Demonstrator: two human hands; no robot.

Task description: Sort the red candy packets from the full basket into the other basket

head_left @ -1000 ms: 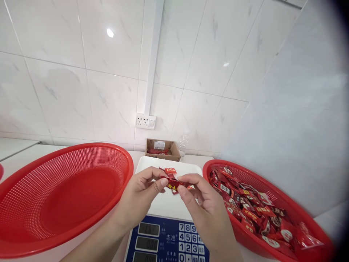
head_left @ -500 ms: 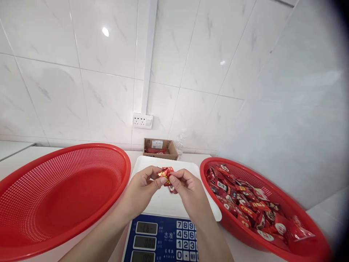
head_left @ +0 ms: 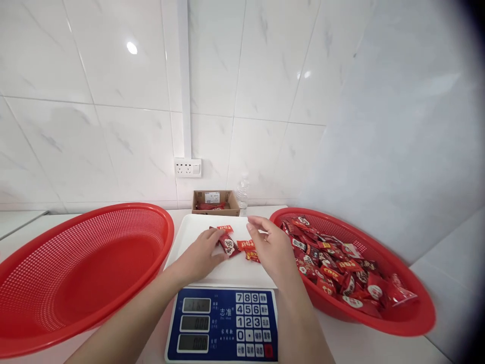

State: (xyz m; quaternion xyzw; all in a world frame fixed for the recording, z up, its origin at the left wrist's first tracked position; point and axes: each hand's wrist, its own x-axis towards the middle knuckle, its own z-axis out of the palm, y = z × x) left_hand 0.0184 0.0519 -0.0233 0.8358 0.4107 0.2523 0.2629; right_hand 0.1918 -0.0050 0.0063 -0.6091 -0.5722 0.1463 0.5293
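Wall (head_left: 132, 136) of white, grey-veined tile stands beyond a person's two bare hands, both low over a pale table (head_left: 341, 344). A broad red perforated basket (head_left: 109, 278) spreads to the left of the grip; a second red basket (head_left: 424, 318), heaped with wrapped packets (head_left: 333, 273), sits just right of it. Directly under the hands is a digital scale (head_left: 223, 303), its white tray (head_left: 235, 275) beneath the fingers, its blue key panel on the near side, between the forearms. The left hand (head_left: 199, 259) has thumb and fingers spread at the left side of a dark red packet (head_left: 229, 245), touching it; whether it pinches the wrapper cannot be told. The right hand (head_left: 276, 247) is loosely curved, a gap showing between thumb and forefinger. Beyond the fingertips are a small cardboard carton (head_left: 215, 213), a clear bottle (head_left: 243, 192) and a wall socket (head_left: 188, 168). The dark red packet lies on the tray between the hands; brighter red-and-yellow packets (head_left: 248, 247) lie just beside the right palm.
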